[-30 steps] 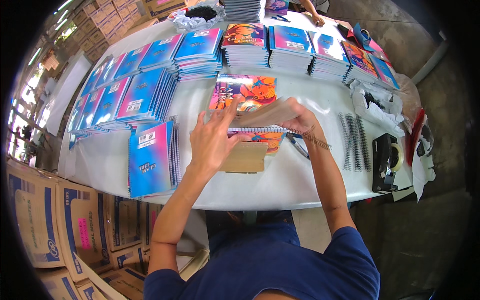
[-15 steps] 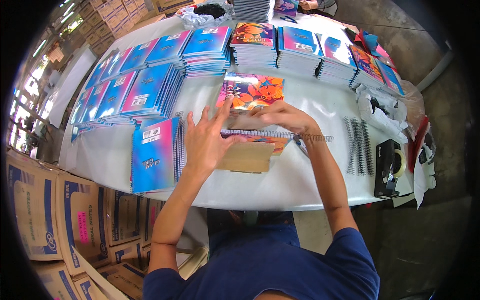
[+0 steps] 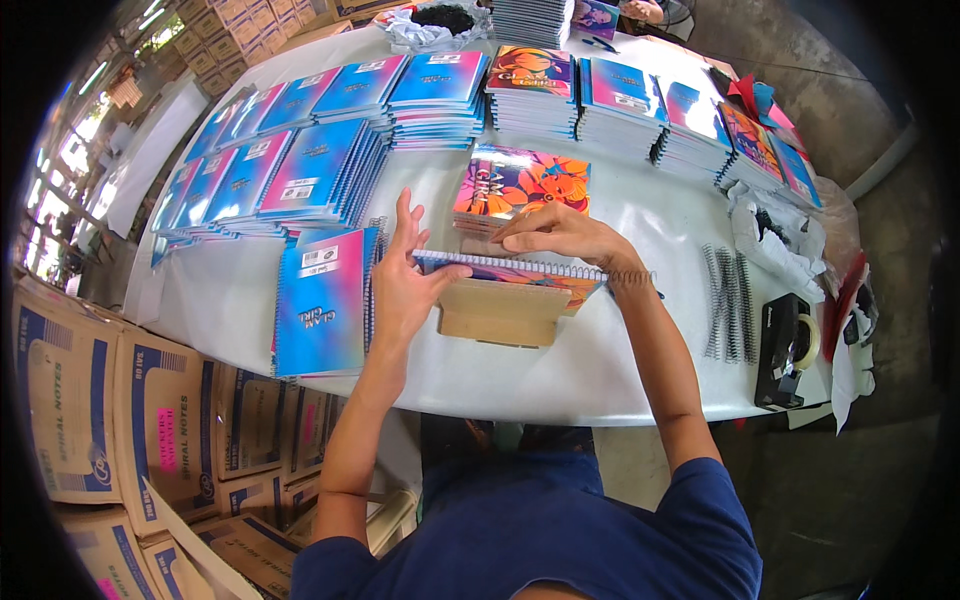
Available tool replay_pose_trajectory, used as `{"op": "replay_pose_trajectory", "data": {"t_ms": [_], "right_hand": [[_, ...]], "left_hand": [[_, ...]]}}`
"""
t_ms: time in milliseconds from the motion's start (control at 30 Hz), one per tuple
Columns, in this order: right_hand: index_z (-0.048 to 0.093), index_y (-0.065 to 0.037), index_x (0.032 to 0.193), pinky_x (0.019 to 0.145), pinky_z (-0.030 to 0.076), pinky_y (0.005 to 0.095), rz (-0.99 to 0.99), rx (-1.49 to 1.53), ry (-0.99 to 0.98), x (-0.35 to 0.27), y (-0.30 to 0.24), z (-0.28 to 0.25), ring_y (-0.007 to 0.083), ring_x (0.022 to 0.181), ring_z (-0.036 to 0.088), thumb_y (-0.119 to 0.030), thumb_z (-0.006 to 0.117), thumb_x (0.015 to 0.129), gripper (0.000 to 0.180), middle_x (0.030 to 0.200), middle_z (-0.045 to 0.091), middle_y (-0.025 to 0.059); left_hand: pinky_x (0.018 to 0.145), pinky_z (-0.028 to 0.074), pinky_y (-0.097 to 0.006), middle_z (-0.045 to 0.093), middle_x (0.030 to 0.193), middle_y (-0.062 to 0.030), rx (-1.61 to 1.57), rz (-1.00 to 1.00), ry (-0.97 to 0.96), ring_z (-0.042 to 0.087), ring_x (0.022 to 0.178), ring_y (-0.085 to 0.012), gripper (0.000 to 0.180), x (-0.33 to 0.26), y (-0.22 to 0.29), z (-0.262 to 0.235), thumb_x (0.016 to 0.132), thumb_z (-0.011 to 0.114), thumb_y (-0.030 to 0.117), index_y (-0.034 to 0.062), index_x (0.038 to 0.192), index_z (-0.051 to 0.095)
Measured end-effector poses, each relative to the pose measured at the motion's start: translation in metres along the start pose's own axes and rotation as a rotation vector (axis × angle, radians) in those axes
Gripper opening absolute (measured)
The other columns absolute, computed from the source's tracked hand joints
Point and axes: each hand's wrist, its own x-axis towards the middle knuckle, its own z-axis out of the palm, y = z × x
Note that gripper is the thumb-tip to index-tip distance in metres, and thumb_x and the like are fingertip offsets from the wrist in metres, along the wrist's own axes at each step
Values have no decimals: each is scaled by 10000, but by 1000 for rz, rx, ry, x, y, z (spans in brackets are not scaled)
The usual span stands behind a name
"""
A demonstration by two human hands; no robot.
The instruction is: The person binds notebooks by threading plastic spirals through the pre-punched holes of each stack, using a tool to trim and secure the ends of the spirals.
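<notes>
In front of me a notebook stands on its long edge with its punched spine up. A dark spiral wire runs along that spine, and its free coils stick out at the right end by my wrist. My left hand grips the notebook's left end, thumb on the near side and fingers stretched behind. Just beyond the spine my right hand is closed with bent fingers; its fingertips are partly hidden, so anything in them cannot be made out. A brown cardboard block touches the notebook's near side.
Colourful notebooks lie stacked beyond my hands, at the left and along the far side. Loose spiral wires and a black tape dispenser lie right. Cartons stand lower left. Another person's hand shows far off.
The whole view has shifted slightly. Less of the spiral wire sticks out past the notebook's right end. My left hand has turned more side-on, thumb against the notebook's left end.
</notes>
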Motion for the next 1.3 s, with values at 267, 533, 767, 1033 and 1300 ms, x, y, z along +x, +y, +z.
{"op": "replay_pose_trajectory", "data": {"t_ms": [267, 533, 767, 1033, 1300], "right_hand": [[682, 45, 1097, 972, 446, 326, 110, 164, 82, 8, -5, 0, 192, 1083, 597, -357, 744, 826, 489, 1115, 672, 139], [710, -10, 1069, 914, 454, 318, 137, 136, 75, 22, -12, 13, 170, 986, 603, -469, 698, 840, 514, 966, 673, 62], [702, -29, 1121, 902, 441, 316, 92, -224, 269, -8, -24, 6, 179, 995, 594, -461, 681, 850, 510, 1007, 680, 95], [720, -10, 1030, 860, 485, 355, 158, -867, 964, -139, 33, -82, 278, 1009, 628, -252, 679, 868, 295, 1044, 668, 173], [642, -116, 1169, 954, 379, 449, 207, -1137, 787, -178, 83, 13, 318, 1177, 493, -229, 719, 814, 381, 1194, 563, 163]], "left_hand": [[940, 510, -356, 408, 1462, -208, -186, -74, 64, 513, 1244, -309, 1131, -2, -10, -2, 637, 850, 9, 219, 1535, 195], [935, 504, -357, 399, 1469, -209, -288, -100, 62, 497, 1255, -316, 1133, 0, -14, -3, 635, 860, 19, 211, 1536, 200], [935, 481, -286, 415, 1471, -173, -285, 0, -271, 470, 1277, -207, 757, 11, -31, -22, 845, 742, 320, 46, 1453, 383], [874, 484, -282, 683, 1100, -100, -327, -158, -114, 626, 980, -141, 542, 31, 40, -18, 949, 588, 410, -56, 1225, 611], [1139, 253, -402, 560, 1360, -121, -179, 213, -353, 445, 1338, -265, 491, -11, 82, -27, 841, 685, 150, 28, 1305, 580]]}}
